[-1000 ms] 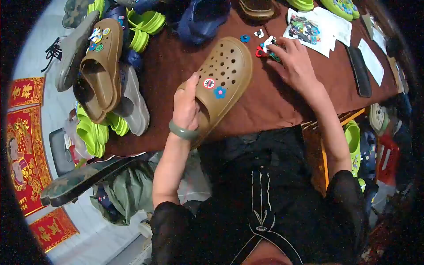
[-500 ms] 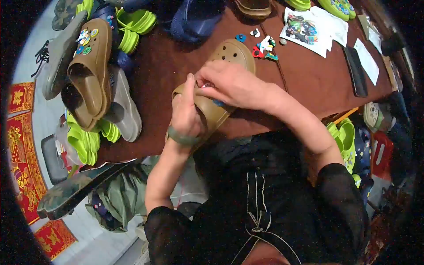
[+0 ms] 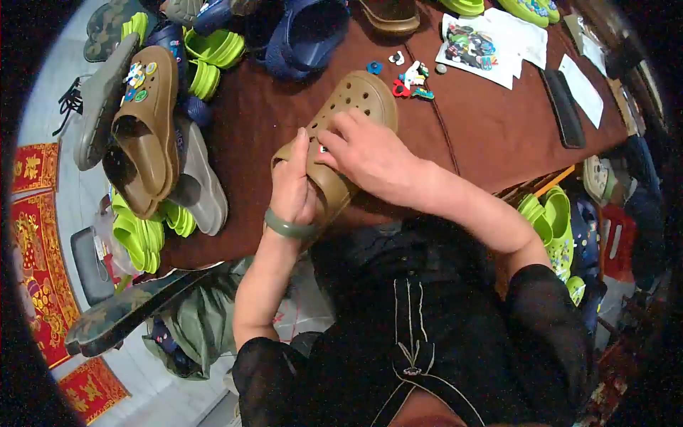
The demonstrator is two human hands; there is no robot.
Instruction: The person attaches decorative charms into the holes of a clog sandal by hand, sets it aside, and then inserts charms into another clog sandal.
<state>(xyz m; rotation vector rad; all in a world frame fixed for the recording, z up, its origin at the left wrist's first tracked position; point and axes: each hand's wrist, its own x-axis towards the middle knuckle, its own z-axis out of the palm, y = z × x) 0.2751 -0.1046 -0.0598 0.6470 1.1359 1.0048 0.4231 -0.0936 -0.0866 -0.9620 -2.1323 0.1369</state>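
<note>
Close to the near edge of the cloth-covered counter, a brown clog is held with its toe angled toward the far edge and its heel toward the person; whether its sole rests on the cloth cannot be told. The left hand, with a green bangle at its wrist, grasps the clog's side by the opening: the thumb lies along the upper, the other fingers mostly hidden. The right hand is laid over the perforated upper with its fingers bent, and a sliver of a charm shows white just beside them. Whether those fingers pinch it or merely press cannot be seen.

The likeliest trouble, I judge, is the charm sitting crooked or popping out, since the hand covers the spot and a sideways push could tilt it. A slack left grip could let the clog twist under pressure and slip past the near edge. Farther in, loose charms lie near a blue charm; a swinging toe could scatter them. By the left edge, another brown clog leans among lime-green clogs, and a bump might topple that heap.
</note>
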